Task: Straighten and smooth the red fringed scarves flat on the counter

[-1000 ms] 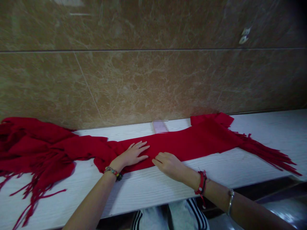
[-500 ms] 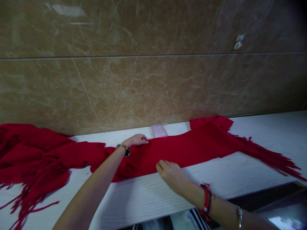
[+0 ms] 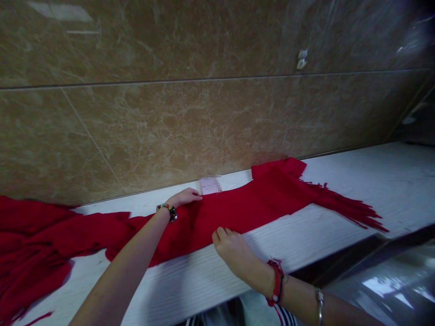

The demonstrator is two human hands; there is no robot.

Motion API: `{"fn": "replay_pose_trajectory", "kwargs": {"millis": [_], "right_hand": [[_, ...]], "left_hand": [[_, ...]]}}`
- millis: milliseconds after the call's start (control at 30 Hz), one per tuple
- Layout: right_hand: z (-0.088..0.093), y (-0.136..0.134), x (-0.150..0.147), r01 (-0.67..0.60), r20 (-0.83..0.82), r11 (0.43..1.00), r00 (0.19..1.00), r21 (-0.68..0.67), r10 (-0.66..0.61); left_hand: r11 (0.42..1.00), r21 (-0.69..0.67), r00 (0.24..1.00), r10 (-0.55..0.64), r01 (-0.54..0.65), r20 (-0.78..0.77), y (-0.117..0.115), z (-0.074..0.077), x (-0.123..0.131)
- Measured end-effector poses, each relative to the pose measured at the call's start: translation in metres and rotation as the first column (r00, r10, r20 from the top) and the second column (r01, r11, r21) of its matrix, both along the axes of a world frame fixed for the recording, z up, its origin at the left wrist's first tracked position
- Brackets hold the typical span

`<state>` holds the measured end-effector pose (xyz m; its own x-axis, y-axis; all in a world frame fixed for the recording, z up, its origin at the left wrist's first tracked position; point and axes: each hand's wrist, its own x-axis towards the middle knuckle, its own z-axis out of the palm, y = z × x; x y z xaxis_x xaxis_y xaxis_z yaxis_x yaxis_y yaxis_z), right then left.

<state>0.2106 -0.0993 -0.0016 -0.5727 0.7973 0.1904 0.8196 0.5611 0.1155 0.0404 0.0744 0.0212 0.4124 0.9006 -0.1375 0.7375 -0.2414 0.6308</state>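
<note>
A long red scarf [image 3: 231, 210] with fringed ends lies lengthwise across the white wood-grain tabletop. My left hand [image 3: 185, 197], a beaded bracelet at its wrist, pinches the scarf's far edge near the middle. On the near edge, a little to the right, my right hand [image 3: 233, 251] has its fingers curled closed on the cloth. Between both hands the fabric lies mostly flat. To the left it is bunched and folded. At the right end the fringe [image 3: 353, 210] fans out over the table, with a folded flap of cloth beside the wall.
Behind the scarf stands a brown marbled tile wall [image 3: 190, 117]. A small pale pink notepad [image 3: 208, 185] rests against it, just beyond the scarf. The white table [image 3: 190, 285] ends at a front edge near my body, with a dark gap and a shiny surface at lower right.
The view has shifted to the right, so everything appears further left. My left fingers have closed onto the scarf's far edge. My right hand stays at the near edge.
</note>
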Motion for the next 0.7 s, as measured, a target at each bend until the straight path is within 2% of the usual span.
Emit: {"fn": "replay_pose_trajectory", "kwargs": {"millis": [200, 467, 567, 700], "right_hand": [[-0.005, 0.001, 0.003, 0.039, -0.012, 0.999, 0.999, 0.014, -0.039], [-0.008, 0.001, 0.009, 0.009, -0.025, 0.997, 1.0, 0.08, -0.007], [-0.004, 0.001, 0.016, -0.009, -0.04, 0.994, 0.999, 0.105, 0.013], [0.008, 0.002, 0.031, 0.009, -0.087, 0.984, 0.996, 0.177, 0.007]], "left_hand": [[0.999, 0.013, 0.998, 0.03, -0.031, 0.052, 0.001, 0.0, 0.012], [0.994, 0.006, 0.99, 0.105, -0.106, 0.09, 0.007, 0.001, 0.024], [0.991, -0.013, 0.983, 0.131, -0.13, 0.126, 0.007, 0.009, 0.024], [0.99, -0.044, 0.967, 0.14, -0.133, 0.211, 0.007, 0.029, 0.03]]}}
